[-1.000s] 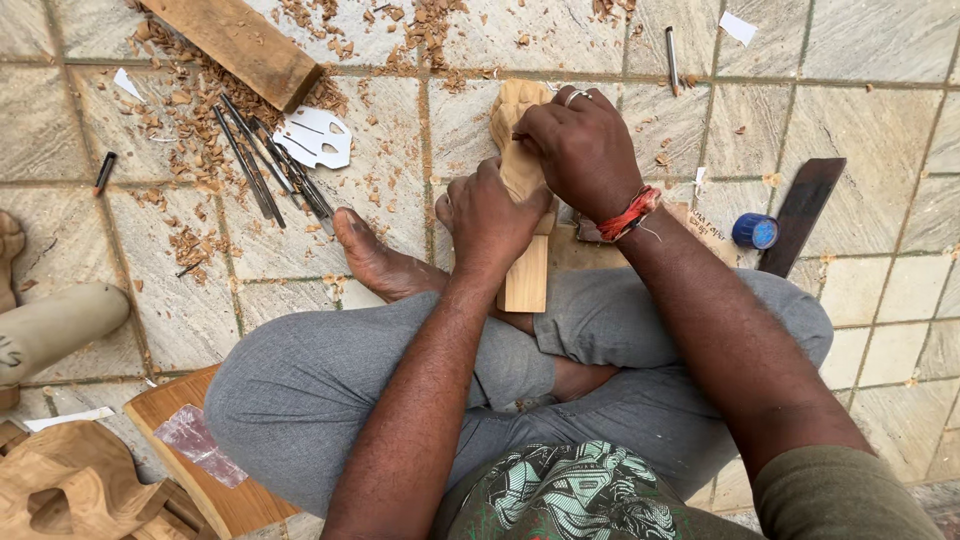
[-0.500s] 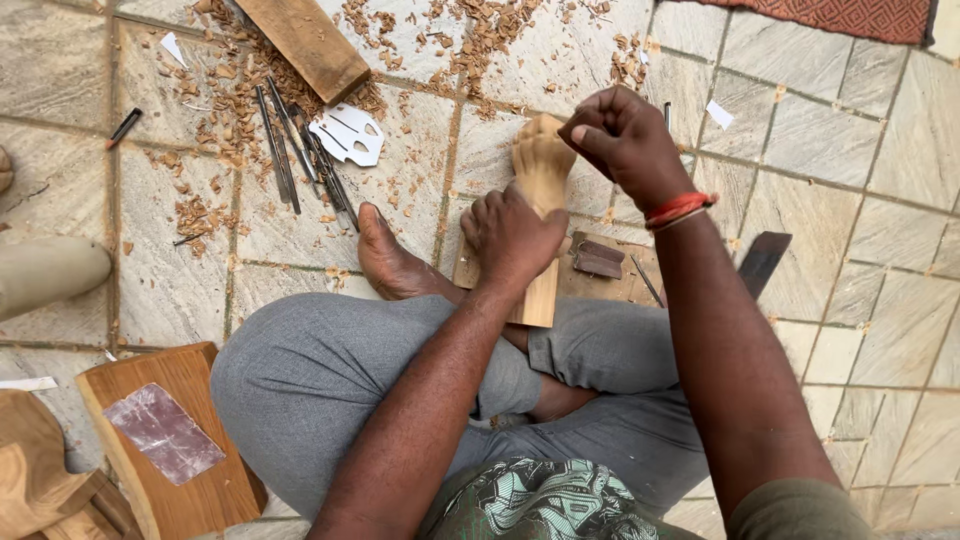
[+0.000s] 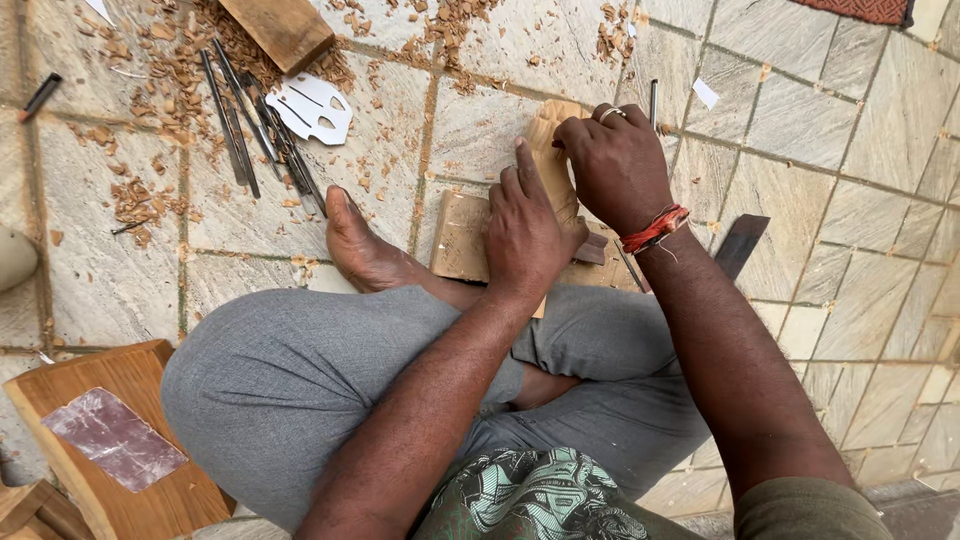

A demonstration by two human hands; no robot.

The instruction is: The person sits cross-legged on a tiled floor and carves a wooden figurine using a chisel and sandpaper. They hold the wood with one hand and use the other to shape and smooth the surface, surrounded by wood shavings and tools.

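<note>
Both hands grip the pale wooden carving (image 3: 552, 150): left hand (image 3: 525, 225) clamps it, right hand (image 3: 615, 165) closes over the top.
Slip risk (a judgement): the carving could twist toward the bare foot (image 3: 365, 250) just left of it.

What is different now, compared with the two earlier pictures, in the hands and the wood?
The right hand has shifted from covering the carving's upper part to gripping its top right side. The left hand stayed pressed on the carving's middle. Nothing was let go. The chisels and block lie as before.
</note>
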